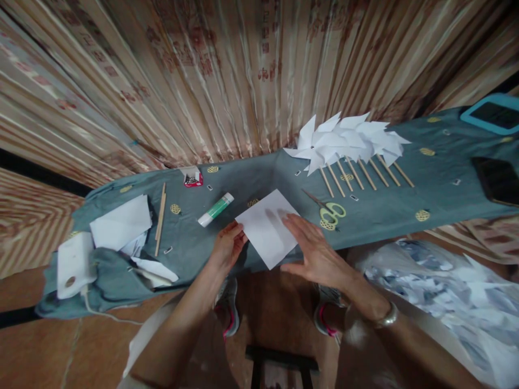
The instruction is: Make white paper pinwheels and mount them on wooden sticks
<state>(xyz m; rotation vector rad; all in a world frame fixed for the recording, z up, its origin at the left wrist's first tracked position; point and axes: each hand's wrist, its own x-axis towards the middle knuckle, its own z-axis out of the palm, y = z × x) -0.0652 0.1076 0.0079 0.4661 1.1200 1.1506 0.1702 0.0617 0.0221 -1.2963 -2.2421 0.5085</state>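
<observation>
A square sheet of white paper [265,232] lies turned like a diamond at the front edge of the cloth-covered table. My left hand [230,242] pinches its left corner between thumb and fingers. Over the right side of the sheet, my right hand [310,243] rests with fingers stretched and thumb apart. Left of the paper is a green and white glue stick [216,209]. Scissors with light green handles [333,212] lie to the right, beyond my right hand.
Several white paper pinwheels [344,140] on wooden sticks overlap at the back right. Leftward are a small red box of pins [193,177], two wooden sticks [160,220], stacked paper [121,221] and a white power strip [75,265]. A bag of paper scraps [441,297] stands right.
</observation>
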